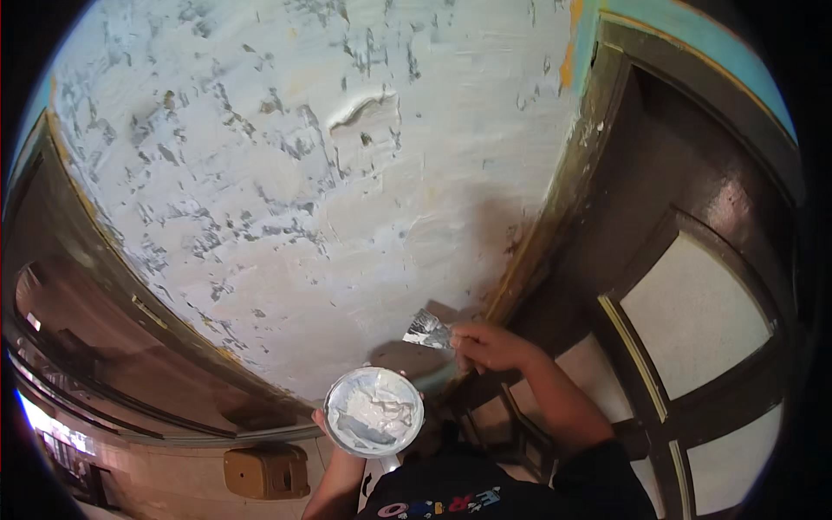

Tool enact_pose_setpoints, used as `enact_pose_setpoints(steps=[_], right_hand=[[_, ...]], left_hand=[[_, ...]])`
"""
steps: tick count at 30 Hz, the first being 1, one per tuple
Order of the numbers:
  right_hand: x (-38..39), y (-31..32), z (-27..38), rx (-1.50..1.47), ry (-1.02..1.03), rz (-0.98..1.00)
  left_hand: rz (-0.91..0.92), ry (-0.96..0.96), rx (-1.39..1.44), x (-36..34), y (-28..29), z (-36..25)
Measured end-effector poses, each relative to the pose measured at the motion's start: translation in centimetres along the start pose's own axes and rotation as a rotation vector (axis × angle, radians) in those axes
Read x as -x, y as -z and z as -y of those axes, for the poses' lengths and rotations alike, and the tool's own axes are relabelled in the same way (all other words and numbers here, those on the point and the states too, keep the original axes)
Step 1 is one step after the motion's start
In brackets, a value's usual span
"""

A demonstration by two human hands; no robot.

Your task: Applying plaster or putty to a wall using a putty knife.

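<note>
The right hand is clamped on the handle of a scraper, its smeared blade pointing left, just in front of the wall; whether the blade touches the wall is hard to tell. The left hand grips a tub low in front of the body, its fingers showing at the rim's left side and the rest mostly hidden beneath. White paste lies in the tub, uneven and ridged. The scraper is above the tub and to its right, apart from it. The wall is pale, with grey patches and a raised, peeling edge higher up. A door stands at right, a brown stool on the floor at lower left
</note>
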State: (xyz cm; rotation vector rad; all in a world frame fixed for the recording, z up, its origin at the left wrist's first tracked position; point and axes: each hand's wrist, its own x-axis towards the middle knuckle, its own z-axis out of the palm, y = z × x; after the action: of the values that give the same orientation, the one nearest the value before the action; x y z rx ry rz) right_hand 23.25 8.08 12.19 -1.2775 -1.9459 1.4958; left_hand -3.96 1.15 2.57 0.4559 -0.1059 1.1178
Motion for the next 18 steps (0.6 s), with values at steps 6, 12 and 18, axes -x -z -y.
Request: enact_pose_setpoints(steps=[6,12,18], right_hand=[[0.5,-2.3,5.8,0.188,0.376,-0.453],[-0.6,-1.1,17.5,0.513,0.823,-0.873],[-2.0,-1.3,21.9,0.785,0.652,-1.062]], left_hand=[[-0.268,-0.037,-0.081,1.7,3.2,0.2],[-0.319,0.024,-0.032,2.3,2.8,0.7],[-0.374,0.026,-0.058,2.5,3.7,1.4]])
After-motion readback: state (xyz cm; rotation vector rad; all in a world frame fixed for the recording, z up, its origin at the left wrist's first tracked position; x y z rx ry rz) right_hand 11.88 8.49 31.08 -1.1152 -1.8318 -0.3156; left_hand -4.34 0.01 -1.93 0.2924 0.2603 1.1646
